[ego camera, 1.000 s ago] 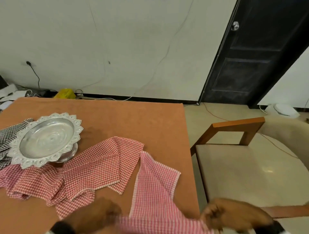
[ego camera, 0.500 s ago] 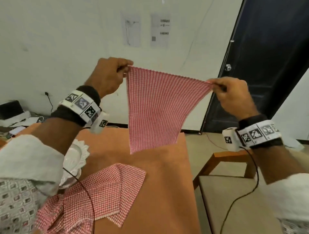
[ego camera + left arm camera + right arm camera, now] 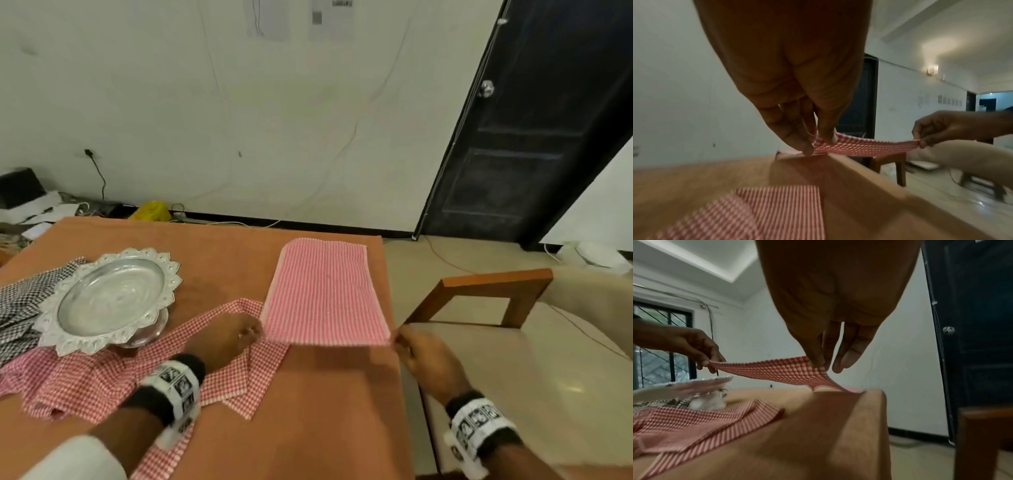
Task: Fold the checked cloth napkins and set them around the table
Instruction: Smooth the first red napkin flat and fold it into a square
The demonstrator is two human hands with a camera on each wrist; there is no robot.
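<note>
A red checked napkin (image 3: 323, 291) is stretched out over the right side of the orange table (image 3: 219, 253), its far end lying on the tabletop and its near edge lifted. My left hand (image 3: 251, 334) pinches the near left corner, seen in the left wrist view as the left hand (image 3: 818, 142) on the napkin (image 3: 865, 147). My right hand (image 3: 399, 341) pinches the near right corner, beyond the table's right edge; the right wrist view shows the right hand (image 3: 819, 364) holding the napkin (image 3: 777, 371). More red checked napkins (image 3: 99, 370) lie crumpled at the near left.
A silver footed tray (image 3: 106, 298) stands at the left, on a black checked cloth (image 3: 20, 305). A wooden chair with a beige seat (image 3: 513, 370) is close to the table's right edge. Clutter and cables lie on the floor by the far wall (image 3: 150, 210).
The napkin was lifted from the table's near edge, held up spread in the air, and is now brought down over the right side of the table, both hands still pinching its corners.
</note>
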